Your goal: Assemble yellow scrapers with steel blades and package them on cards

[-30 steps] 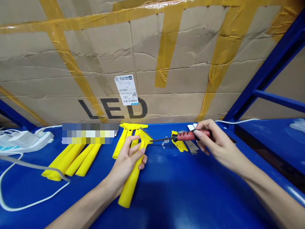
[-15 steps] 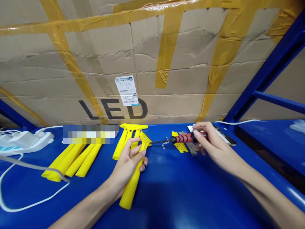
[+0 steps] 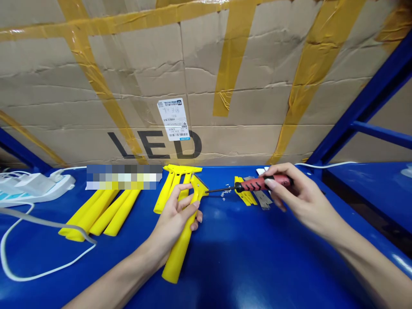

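My left hand (image 3: 180, 212) is closed around a yellow scraper (image 3: 179, 253), its handle slanting down toward me and its head up. A blade edge shows at the head. In my right hand (image 3: 289, 189) is a screwdriver (image 3: 252, 184) with a red and black handle, held nearly level. Its tip meets the side of the scraper head, where a screw is too small to make out. Beyond the left hand lie more yellow scrapers (image 3: 167, 186). Small white or metal bits (image 3: 222, 194) are scattered under the screwdriver shaft, beside yellow flat pieces (image 3: 246, 193) and grey metal blades (image 3: 262, 198).
Several yellow handles (image 3: 93, 210) lie at the left, their far ends blurred out. A white power strip (image 3: 48, 189) and a looping cable (image 3: 48, 279) are farther left. Behind the blue tabletop (image 3: 225, 266) stands a big taped carton (image 3: 144, 86), with blue frame posts (image 3: 360, 103) at the sides.
The right hand has turned slightly around the screwdriver handle, so more of its rear end shows. The scraper stays in the left hand, and the whole view has shifted a little.
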A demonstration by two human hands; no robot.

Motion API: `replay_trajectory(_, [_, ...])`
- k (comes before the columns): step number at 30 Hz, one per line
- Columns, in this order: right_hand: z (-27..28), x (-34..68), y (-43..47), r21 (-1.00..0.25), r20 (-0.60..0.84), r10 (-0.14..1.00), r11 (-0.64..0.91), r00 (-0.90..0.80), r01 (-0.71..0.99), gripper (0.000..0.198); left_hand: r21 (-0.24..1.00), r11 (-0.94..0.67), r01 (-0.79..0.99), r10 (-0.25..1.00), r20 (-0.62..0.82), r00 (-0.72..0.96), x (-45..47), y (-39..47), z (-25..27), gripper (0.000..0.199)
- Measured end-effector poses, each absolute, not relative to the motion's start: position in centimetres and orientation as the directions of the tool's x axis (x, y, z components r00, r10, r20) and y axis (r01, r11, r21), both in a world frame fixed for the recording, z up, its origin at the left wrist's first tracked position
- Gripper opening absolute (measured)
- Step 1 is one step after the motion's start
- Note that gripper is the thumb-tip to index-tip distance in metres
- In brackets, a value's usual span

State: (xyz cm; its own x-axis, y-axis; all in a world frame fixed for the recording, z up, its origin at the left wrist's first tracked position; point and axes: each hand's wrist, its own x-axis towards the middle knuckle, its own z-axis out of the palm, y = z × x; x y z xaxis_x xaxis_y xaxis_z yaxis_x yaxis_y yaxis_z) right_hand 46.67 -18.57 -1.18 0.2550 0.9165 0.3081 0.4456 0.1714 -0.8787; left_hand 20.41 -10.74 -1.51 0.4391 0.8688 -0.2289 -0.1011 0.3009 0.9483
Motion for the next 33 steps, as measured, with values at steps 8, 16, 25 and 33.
replay_trajectory(8, [-1.33, 46.48, -18.77, -0.886, 0.281, 0.947, 0.193, 0.158, 0.422, 0.038, 0.949, 0.290, -0.123, 0.887, -0.219, 0.406, 20.07, -10.38, -1.36, 0.062])
replay_trajectory(16, [-1.34, 46.04, -18.88, -0.820, 0.306, 0.929, 0.147, 0.208, 0.554, 0.034, 0.952, 0.283, -0.120, 0.893, -0.215, 0.394, 20.08, -10.43, -1.21, 0.060])
replay_trajectory(25, [-1.67, 46.23, -18.69, -0.772, 0.328, 0.898, 0.076, 0.294, 0.632, 0.033, 0.946, 0.313, -0.086, 0.875, -0.252, 0.414, 20.24, -10.45, -1.30, 0.060])
replay_trajectory(33, [-1.31, 45.97, -18.75, -0.781, 0.372, 0.906, 0.189, 0.201, 0.595, 0.026, 0.946, 0.302, -0.120, 0.880, -0.228, 0.416, 19.97, -10.23, -1.80, 0.059])
